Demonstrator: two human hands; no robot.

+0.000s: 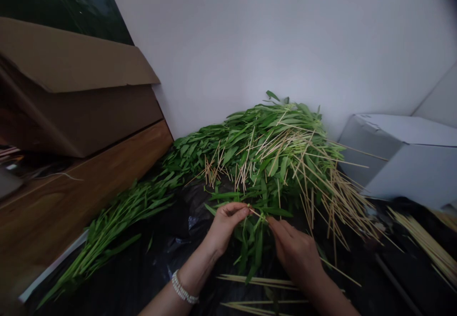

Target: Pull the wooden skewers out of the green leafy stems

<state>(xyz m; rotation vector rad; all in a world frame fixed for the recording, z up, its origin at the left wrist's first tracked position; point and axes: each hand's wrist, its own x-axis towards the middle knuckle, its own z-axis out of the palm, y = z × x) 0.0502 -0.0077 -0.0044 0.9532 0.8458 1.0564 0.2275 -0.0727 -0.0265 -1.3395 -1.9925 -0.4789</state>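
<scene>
My left hand pinches a thin bamboo skewer at its left end, fingers curled closed. My right hand grips the same skewer at its other end, with green leafy stems bunched under both hands. Just beyond my fingers rises a big heap of leafy greens threaded on many pale skewers. A white bead bracelet circles my left wrist.
A loose bundle of long green stems lies at left on black plastic sheeting. A brown wooden ledge with a cardboard box stands left. At right are a white box and spare skewers. More skewers lie near me.
</scene>
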